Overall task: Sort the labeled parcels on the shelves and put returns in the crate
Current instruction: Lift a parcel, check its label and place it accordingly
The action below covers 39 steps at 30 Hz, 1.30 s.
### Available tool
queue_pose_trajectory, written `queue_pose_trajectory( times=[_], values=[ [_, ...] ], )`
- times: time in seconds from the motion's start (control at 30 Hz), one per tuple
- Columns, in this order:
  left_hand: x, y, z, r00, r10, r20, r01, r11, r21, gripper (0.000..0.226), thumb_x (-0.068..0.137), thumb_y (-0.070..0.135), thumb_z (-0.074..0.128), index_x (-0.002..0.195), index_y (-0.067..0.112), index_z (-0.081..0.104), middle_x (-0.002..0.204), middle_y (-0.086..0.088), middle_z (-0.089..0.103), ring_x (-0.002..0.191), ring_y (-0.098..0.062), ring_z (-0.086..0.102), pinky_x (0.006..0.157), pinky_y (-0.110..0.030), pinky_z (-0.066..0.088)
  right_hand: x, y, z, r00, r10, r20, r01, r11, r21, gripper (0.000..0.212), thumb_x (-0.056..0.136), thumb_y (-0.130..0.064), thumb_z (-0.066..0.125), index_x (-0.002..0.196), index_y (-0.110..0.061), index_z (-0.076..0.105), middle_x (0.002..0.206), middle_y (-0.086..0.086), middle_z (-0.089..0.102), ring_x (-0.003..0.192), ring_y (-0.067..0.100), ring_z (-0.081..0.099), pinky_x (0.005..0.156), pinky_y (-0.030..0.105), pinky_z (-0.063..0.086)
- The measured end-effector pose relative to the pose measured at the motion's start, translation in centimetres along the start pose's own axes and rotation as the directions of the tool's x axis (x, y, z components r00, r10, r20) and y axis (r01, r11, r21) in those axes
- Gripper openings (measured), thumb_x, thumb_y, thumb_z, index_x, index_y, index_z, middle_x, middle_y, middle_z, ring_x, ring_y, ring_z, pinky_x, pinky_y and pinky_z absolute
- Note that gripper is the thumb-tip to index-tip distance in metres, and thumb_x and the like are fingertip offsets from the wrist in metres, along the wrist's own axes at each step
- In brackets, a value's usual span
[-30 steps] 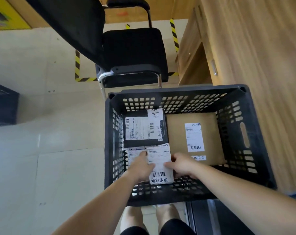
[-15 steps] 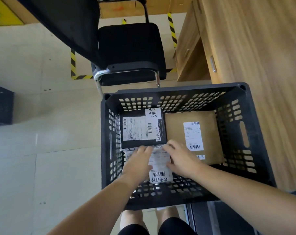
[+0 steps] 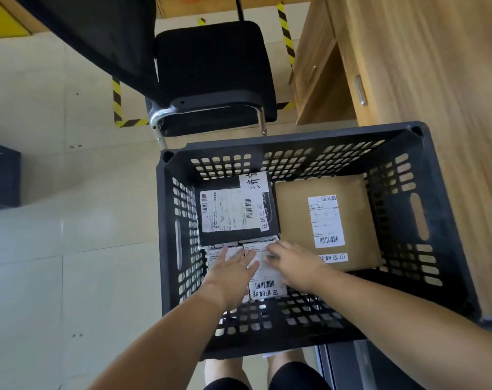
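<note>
A black perforated plastic crate stands on the floor below me. Inside it lie three labelled parcels: a black one at the back left, a brown cardboard one at the back right, and a small white one at the front left with a barcode and a handwritten tag. My left hand lies flat on the white parcel with straight fingers. My right hand rests on the parcel's right side, fingers lightly bent over its top edge.
A black chair stands just behind the crate. A wooden cabinet fills the right side. Another dark crate sits at the left edge on the tiled floor. Yellow-black tape marks the floor by the chair.
Both hands have slid forward over the white parcel, from its near end toward its far edge beside the black parcel. The parcel now lies flat at the crate's bottom.
</note>
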<state>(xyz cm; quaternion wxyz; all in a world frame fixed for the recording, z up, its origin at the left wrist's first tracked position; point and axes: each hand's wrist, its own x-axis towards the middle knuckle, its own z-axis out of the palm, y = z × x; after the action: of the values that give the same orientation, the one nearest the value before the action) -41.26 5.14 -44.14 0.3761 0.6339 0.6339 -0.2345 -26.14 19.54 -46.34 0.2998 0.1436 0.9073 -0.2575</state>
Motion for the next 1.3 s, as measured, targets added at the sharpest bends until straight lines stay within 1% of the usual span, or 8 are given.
queue_pose_trajectory(
  times=[0.13,0.33,0.6,0.77,0.87,1.03,1.13,1.3],
  values=[
    [-0.4,0.0,-0.3,1.0,0.002,0.003,-0.002,1.0,-0.028,0.076,0.106,0.029,0.05,0.164,0.023,0.002,0.17,0.0,-0.015,0.158,-0.025,-0.01,0.123,-0.055,-0.011,-0.2,0.0,-0.1,0.999,0.011,0.047,-0.012,1.0,0.003,0.05,0.104,-0.024,0.051,0.152,-0.018,0.038,0.155,0.003,0.037,0.14,0.027,0.042,0.117,0.045,0.039],
    [-2.4,0.6,-2.3,0.998,-0.042,-0.051,0.033,0.988,-0.154,0.062,0.105,0.029,0.049,0.161,0.018,0.024,0.17,-0.009,0.014,0.157,-0.029,0.011,0.128,-0.053,0.0,-3.0,-1.5,-3.2,0.998,0.014,0.054,-0.008,0.994,-0.112,0.061,0.098,-0.023,0.062,0.155,-0.016,0.04,0.158,0.006,0.033,0.143,0.028,0.034,0.116,0.042,0.037],
    [-8.2,1.0,-11.2,0.956,-0.145,-0.257,0.083,0.968,-0.237,0.04,0.1,0.031,0.054,0.138,0.018,0.053,0.136,-0.003,0.053,0.13,-0.028,0.051,0.114,-0.046,0.039,-10.0,-4.2,-12.9,0.963,0.133,-0.233,-0.128,0.991,0.039,0.058,0.103,-0.034,0.055,0.157,-0.023,0.038,0.162,-0.004,0.028,0.146,0.024,0.033,0.117,0.039,0.037],
    [-13.0,1.4,-21.0,0.856,-0.195,-0.479,0.075,0.963,-0.258,0.04,0.099,0.034,0.054,0.137,0.02,0.056,0.141,0.0,0.051,0.131,-0.025,0.051,0.108,-0.045,0.045,-14.0,-5.4,-21.9,0.883,0.185,-0.431,-0.175,0.983,0.063,0.063,0.101,-0.039,0.056,0.159,-0.026,0.034,0.166,-0.006,0.025,0.15,0.018,0.028,0.121,0.035,0.029],
    [-16.1,2.0,-27.3,0.759,-0.213,-0.615,0.054,0.962,-0.267,0.035,0.097,0.034,0.054,0.129,0.024,0.06,0.134,0.003,0.049,0.126,-0.024,0.053,0.102,-0.045,0.049,-16.7,-5.8,-27.1,0.811,0.198,-0.55,-0.18,0.98,0.086,0.064,0.101,-0.038,0.058,0.159,-0.028,0.034,0.164,-0.007,0.029,0.149,0.018,0.031,0.121,0.036,0.032],
    [-20.7,4.2,-34.7,0.657,-0.113,-0.745,0.005,0.989,-0.145,0.05,0.101,0.04,0.055,0.149,0.028,0.048,0.154,0.007,0.037,0.138,-0.019,0.043,0.112,-0.04,0.044,-21.9,-6.4,-32.4,0.662,0.283,-0.694,-0.272,0.953,0.129,0.065,0.1,-0.044,0.057,0.159,-0.032,0.033,0.163,-0.009,0.03,0.148,0.019,0.034,0.119,0.041,0.036],
    [-22.2,6.4,-37.6,0.633,0.011,-0.774,-0.059,0.998,-0.034,0.048,0.102,0.041,0.055,0.147,0.029,0.049,0.154,0.006,0.04,0.137,-0.018,0.045,0.111,-0.037,0.045,-26.6,-7.5,-33.3,0.561,0.405,-0.722,-0.362,0.904,0.225,0.063,0.101,-0.042,0.057,0.158,-0.03,0.033,0.159,-0.006,0.034,0.144,0.023,0.04,0.114,0.043,0.041],
    [-22.7,12.0,-40.7,0.578,0.314,-0.753,-0.259,0.946,0.195,0.048,0.101,0.048,0.055,0.146,0.031,0.048,0.149,0.01,0.041,0.139,-0.015,0.04,0.112,-0.033,0.041,-35.6,-9.4,-30.7,0.293,0.611,-0.735,-0.539,0.741,0.401,0.059,0.098,-0.038,0.063,0.152,-0.027,0.042,0.153,0.002,0.041,0.138,0.029,0.044,0.109,0.048,0.046]
  ],
)
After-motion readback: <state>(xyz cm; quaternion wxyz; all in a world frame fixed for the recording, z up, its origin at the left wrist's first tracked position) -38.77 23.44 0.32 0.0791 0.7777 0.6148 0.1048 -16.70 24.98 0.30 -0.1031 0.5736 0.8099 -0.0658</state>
